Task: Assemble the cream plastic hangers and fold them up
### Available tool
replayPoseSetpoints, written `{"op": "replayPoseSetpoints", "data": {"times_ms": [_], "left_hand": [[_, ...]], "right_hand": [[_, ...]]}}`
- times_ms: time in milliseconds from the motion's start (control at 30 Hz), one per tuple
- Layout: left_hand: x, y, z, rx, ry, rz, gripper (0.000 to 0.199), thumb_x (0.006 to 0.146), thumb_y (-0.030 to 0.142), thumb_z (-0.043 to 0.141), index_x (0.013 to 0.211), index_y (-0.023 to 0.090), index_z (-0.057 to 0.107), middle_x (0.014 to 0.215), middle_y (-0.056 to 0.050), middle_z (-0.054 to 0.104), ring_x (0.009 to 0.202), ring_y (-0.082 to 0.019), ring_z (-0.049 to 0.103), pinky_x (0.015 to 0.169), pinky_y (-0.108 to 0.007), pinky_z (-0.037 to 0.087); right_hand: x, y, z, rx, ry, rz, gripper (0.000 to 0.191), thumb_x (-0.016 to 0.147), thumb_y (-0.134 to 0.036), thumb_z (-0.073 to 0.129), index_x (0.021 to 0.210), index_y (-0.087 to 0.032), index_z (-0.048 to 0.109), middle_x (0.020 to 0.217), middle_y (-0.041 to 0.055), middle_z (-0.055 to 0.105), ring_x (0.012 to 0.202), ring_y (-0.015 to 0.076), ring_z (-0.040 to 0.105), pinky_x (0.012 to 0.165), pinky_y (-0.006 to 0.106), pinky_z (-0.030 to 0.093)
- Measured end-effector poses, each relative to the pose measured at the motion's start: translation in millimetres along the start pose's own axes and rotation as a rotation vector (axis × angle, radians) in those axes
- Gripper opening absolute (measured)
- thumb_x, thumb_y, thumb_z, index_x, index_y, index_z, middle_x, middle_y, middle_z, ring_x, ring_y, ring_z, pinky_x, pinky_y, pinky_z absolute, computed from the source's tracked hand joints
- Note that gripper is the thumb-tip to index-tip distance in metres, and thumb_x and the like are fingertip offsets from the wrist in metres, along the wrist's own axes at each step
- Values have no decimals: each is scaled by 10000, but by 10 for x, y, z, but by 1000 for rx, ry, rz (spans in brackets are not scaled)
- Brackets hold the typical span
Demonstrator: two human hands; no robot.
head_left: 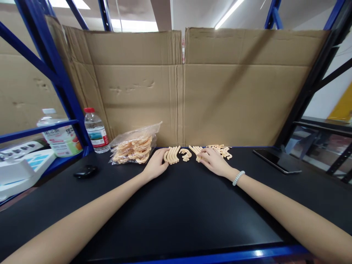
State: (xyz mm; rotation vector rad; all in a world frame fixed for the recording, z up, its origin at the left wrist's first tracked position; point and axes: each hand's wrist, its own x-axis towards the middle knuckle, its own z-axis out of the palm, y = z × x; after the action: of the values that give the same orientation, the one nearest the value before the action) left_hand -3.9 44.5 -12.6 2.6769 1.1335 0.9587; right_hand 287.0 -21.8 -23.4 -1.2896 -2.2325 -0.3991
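Black table [178, 212] | filled bag [134, 148] near left hand [157, 165] | red-capped bottle [96, 135] | phone [276, 160]

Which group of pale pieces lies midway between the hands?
The curled cluster; the left hand touches the left row, the right hand the right row, and the loose pile lies further right.

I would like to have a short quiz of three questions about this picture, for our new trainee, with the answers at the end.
1. Which wrist wears the pale beaded bracelet?

2. True or false: the clear plastic bottle with the red cap stands to the left of the clear plastic bag of pale pieces.

3. What is the left hand nearest to?
A) a small rounded black object
B) a row of slim, curved, pale wood-coloured pieces
C) a flat, dark rectangular device

Key: 1. The right wrist; 2. True; 3. B.
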Motion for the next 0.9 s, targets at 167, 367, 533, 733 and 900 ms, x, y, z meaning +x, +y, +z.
{"op": "replayPoseSetpoints", "data": {"times_ms": [167,367,533,733,900], "left_hand": [[-10,4,20,41,-60,35,525,755,229,488,1276,166,486,1319,-112,558,1239,-282,501,1085,-455,379],[-48,111,3,85,-209,102,482,861,385,476,1284,157,517,1406,-134,500,1348,-283,389,1142,-484,272],[-76,156,-17,106,-304,90,532,897,502,451,1357,236,477,1495,-104,405,1421,-323,253,1115,-644,159],[-84,157,-8,74,-263,60,526,876,465,501,1357,252,478,1506,-117,381,1406,-339,284,1102,-661,155],[-25,57,-12,20,-88,-32,519,812,248,545,1319,157,480,1358,-139,540,1269,-280,488,1087,-477,354]], "right_hand": [[-9,1,-5,-19,11,-6,253,960,-281,424,1067,-219,645,1112,112,606,1038,274,533,920,466,420],[-3,-6,-20,-38,0,-7,256,965,-291,418,1024,-218,656,1076,114,601,1012,272,523,898,452,413],[1,-18,-24,-49,-10,-8,249,964,-285,425,989,-219,663,1059,106,605,999,261,523,897,433,398],[-3,-42,-21,-84,6,-7,235,960,-264,437,976,-199,662,1076,112,614,1010,257,526,904,435,388],[2,-50,-19,-87,28,-17,213,949,-236,453,988,-187,656,1074,118,622,1011,261,542,905,441,395]]}}
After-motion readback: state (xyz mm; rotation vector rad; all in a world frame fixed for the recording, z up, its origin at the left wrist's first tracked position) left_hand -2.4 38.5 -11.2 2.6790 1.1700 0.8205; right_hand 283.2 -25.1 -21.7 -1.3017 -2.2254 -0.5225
